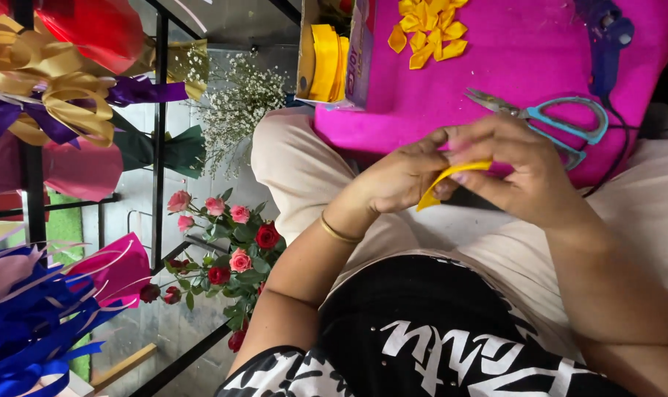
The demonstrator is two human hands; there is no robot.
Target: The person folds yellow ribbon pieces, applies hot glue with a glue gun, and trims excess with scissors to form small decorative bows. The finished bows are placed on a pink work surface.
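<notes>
My left hand, with a gold bangle on its wrist, and my right hand meet over my lap. Together they pinch a small strip of yellow ribbon, bent between the fingertips of both. Just beyond my hands a bright pink cloth lies across my knees. On the cloth rest scissors with teal handles, a blue glue gun and a heap of folded yellow ribbon pieces. A roll of yellow ribbon stands at the cloth's left edge.
To the left stands a bunch of red and pink roses, with white baby's breath above it. A black metal rack carries gold and purple bows, red and pink wrapping, and blue ribbon loops.
</notes>
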